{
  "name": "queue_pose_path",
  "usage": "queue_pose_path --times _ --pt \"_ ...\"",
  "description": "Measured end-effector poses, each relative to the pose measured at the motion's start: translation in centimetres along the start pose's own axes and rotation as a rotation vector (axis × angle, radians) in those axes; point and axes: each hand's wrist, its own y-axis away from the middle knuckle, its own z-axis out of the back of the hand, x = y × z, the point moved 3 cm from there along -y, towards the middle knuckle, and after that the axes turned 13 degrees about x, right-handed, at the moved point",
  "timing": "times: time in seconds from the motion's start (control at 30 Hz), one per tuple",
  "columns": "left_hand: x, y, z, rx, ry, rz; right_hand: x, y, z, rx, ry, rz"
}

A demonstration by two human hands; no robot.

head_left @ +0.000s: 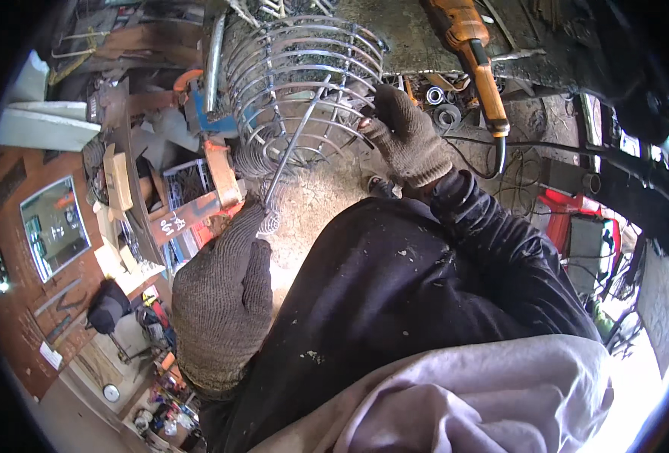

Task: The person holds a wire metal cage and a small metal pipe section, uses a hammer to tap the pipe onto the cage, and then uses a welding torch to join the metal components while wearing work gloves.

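Observation:
A round cage of curved metal bars [304, 53] stands in front of me, its rings joined by crossing rods. My right hand [412, 143], in a brown knit glove with a bare thumb tip showing, grips the cage's right edge. My left hand [225, 291] wears a similar glove and reaches in from the lower left. A straight metal rod [298, 140] slants across the cage's near side, its lower end at my left fingertips. The fingers look closed on that end, though their undersides are hidden. Near them sits a small coiled metal piece [269, 222].
An orange power tool [476, 60] lies on the dark bench at the back right, its cord trailing down. Orange-painted metal framing [221, 177] and a blue part stand left of the cage. A brown board with a glass pane [55, 226] is farther left. Cables [523, 181] loop at right.

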Motion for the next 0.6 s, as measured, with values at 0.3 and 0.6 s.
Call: queue_pose_path --times 0.3,0.6 --pt "-1.2 0.2 2.1 0.051 -0.254 -0.035 -0.5 -0.2 0.4 0.065 -0.058 -0.070" --pt "-1.7 2.0 1.8 0.093 -0.019 0.083 -0.9 -0.3 -0.1 0.032 -0.117 0.027"
